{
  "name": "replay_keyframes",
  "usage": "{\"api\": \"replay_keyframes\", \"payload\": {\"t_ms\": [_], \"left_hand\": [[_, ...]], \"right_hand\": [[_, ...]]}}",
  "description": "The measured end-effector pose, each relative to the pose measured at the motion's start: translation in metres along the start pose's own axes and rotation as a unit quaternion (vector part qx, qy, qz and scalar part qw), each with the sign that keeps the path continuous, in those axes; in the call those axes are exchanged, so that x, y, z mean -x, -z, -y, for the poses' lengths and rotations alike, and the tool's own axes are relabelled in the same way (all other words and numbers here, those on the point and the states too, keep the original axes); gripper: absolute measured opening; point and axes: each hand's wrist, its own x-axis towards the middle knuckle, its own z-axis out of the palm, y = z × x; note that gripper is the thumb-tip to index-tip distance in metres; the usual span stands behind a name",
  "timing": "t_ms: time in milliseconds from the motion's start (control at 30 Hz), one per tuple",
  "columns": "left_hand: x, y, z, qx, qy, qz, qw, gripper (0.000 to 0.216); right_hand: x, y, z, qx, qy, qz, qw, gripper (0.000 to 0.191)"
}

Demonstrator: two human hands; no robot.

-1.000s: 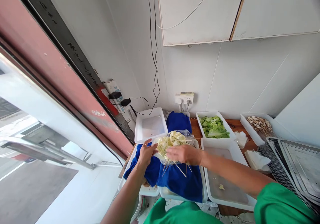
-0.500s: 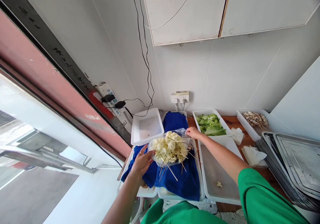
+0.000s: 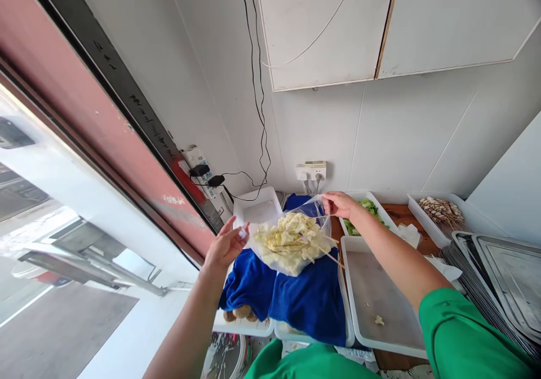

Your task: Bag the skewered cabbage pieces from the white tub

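A clear plastic bag [image 3: 270, 263] full of cauliflower skewers [image 3: 296, 235] is stretched between my hands, above blue cloths. My left hand [image 3: 228, 243] pinches a gathered bit of the bag at its left side. On the far right, my right hand [image 3: 340, 204] grips the bag's raised edge. Thin wooden sticks [image 3: 333, 259] jut out of the bag toward the right. Beneath it, a blue cloth [image 3: 310, 305] covers one white tub, and another blue cloth [image 3: 249, 283] lies over a tub with round brown pieces [image 3: 243, 312] peeking out.
To the right lies a white tub [image 3: 389, 289] with a few cauliflower scraps. Behind it are a tub of lettuce [image 3: 372, 210] and one of skewered mushrooms [image 3: 442, 211]. Stacked metal trays [image 3: 507, 277] stand far right. A white tub [image 3: 257, 207] sits back left, near a power strip [image 3: 203, 173].
The bag has been lifted and pulled up around the skewers. My left hand has moved up and left, my right hand slightly up, and the view has shifted.
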Motion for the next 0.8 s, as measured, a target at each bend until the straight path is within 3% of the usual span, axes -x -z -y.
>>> {"api": "replay_keyframes", "payload": {"t_ms": [100, 300, 467, 600, 800], "left_hand": [[-0.006, -0.016, -0.025, -0.003, -0.005, 0.009, 1.000, 0.054], [-0.009, -0.049, -0.065, -0.034, -0.089, 0.076, 0.993, 0.053], [-0.009, -0.067, -0.085, -0.097, -0.131, 0.130, 0.978, 0.056], [-0.009, -0.082, -0.103, -0.083, -0.171, 0.133, 0.973, 0.061], [0.000, -0.108, -0.115, -0.106, -0.186, 0.195, 0.957, 0.062]], "right_hand": [[0.000, -0.001, 0.010, -0.015, 0.005, -0.029, 0.999, 0.028], [0.000, -0.012, 0.030, -0.042, 0.036, -0.074, 0.996, 0.023], [0.002, -0.022, 0.052, -0.061, 0.075, -0.107, 0.990, 0.020], [0.005, -0.025, 0.076, -0.076, 0.101, -0.133, 0.983, 0.022], [0.020, -0.039, 0.106, -0.085, 0.124, -0.129, 0.980, 0.019]]}}
